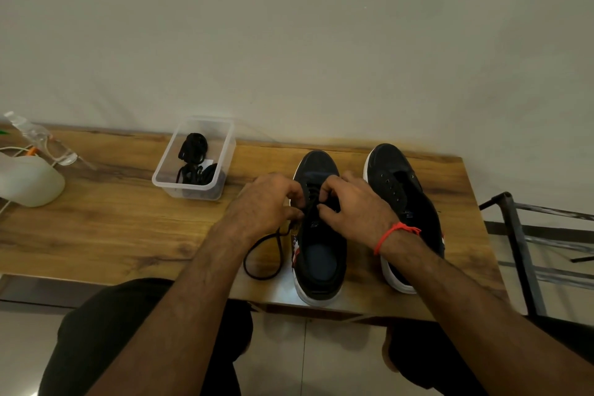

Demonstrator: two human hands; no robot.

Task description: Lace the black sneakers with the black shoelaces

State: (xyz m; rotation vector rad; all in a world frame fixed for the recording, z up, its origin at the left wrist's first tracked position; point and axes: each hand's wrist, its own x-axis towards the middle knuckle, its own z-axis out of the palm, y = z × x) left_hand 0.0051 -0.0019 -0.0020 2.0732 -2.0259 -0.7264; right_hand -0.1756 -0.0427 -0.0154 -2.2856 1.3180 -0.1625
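Wooden table [106, 228] at frame centre carries both sneakers: left hand [266, 202] and right hand [353, 206] pinch the shoelace [262, 255] over the left sneaker [321, 254], probably next threading another eyelet.

The light is dim and soft. The wall [289, 26] looks grey and dull. The table [112, 228] edge bends near the sides. The picture is a bit fuzzy. Shadows are faint.
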